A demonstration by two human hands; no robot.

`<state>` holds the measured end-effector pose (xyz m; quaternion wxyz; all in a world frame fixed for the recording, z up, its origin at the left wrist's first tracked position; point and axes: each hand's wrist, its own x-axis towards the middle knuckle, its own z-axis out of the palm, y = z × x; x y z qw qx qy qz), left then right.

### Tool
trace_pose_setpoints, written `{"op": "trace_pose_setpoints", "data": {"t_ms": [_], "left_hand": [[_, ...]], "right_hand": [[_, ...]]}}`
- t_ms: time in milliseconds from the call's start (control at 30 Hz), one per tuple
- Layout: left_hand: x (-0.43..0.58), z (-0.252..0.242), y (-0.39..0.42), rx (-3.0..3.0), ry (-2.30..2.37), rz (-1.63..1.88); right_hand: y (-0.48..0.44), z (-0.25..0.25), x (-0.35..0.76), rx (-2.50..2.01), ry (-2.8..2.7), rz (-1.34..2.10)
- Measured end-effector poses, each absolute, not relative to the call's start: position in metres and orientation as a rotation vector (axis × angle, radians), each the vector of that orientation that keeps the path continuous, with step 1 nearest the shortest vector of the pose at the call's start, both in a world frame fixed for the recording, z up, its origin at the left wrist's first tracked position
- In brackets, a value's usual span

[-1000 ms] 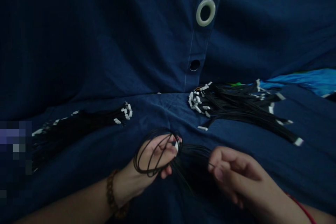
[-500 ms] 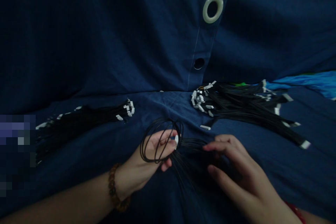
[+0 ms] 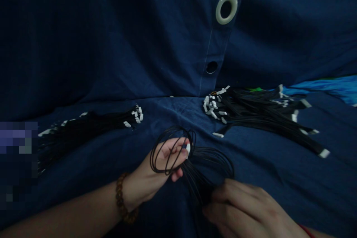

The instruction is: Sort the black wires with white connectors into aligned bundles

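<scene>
A navy cloth [image 3: 111,44] fills the scene, rising in folds behind and carrying a pale ring [image 3: 226,8] at upper center. In the middle of the frame, the left hand [image 3: 167,160] has a narrow grip, its fingers curled closed around a looped bundle of thin black wires [image 3: 213,156], with a small white connector [image 3: 188,149] showing at the fingertips. At lower right, the right hand [image 3: 240,212] curls its fingers [image 3: 228,197] over the hanging strands; whether they are pinched firmly, I cannot tell. The wires look light, limp and springy, likely to tangle, so the gathered ends seem the surest place to hold. A larger white-tipped wire bunch [image 3: 264,117] lies at right of center, and a darker one [image 3: 92,128] lies at left. A bead bracelet [image 3: 120,197] circles the left wrist.
</scene>
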<state>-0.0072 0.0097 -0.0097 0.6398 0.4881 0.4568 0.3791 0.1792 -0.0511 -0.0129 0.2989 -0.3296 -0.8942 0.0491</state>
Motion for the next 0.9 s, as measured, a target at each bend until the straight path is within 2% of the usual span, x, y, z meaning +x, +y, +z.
{"op": "trace_pose_setpoints", "data": {"t_ms": [267, 433, 633, 900], "left_hand": [[-0.007, -0.008, 0.009, 1.105, 1.07, 0.85], [-0.009, -0.009, 0.009, 1.106, 1.035, 0.846], [-0.009, -0.006, 0.008, 1.125, 0.979, 0.855], [-0.011, -0.014, 0.009, 1.098, 0.94, 0.881]], "right_hand": [[-0.048, -0.016, 0.179, -0.874, -2.383, 0.127], [-0.046, -0.011, 0.186, -0.797, -2.197, 0.487], [-0.024, -0.011, 0.19, -0.993, -1.509, 0.989], [-0.007, 0.05, 0.219, -0.771, -0.925, 1.019]]}}
